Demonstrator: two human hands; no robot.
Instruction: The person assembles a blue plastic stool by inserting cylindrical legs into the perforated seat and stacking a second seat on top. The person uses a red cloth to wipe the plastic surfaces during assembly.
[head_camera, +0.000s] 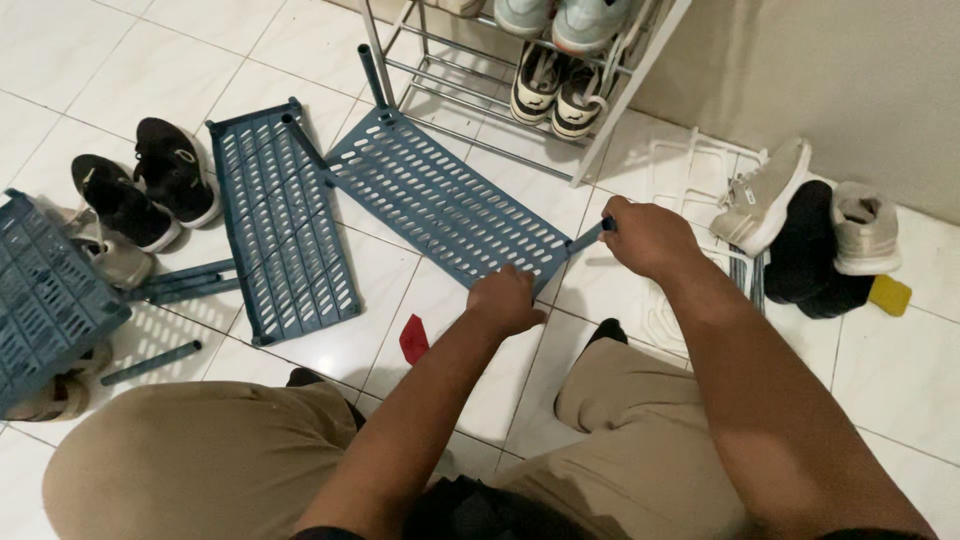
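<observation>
Seen from above, the person knelt on white floor tiles (300, 30). The left hand (505, 300) pressed down on the near edge of a blue slotted shelf (440, 200) lying flat on the floor, fingers curled over its rim. The right hand (648, 238) was closed around a short blue tube (590, 236) set at the shelf's right corner. A second shelf (280, 220) lay just left of the first, loose tubes (185, 280) beside it. A metal shoe rack (520, 90) stood behind; black shoes (150, 190) sat to the left.
</observation>
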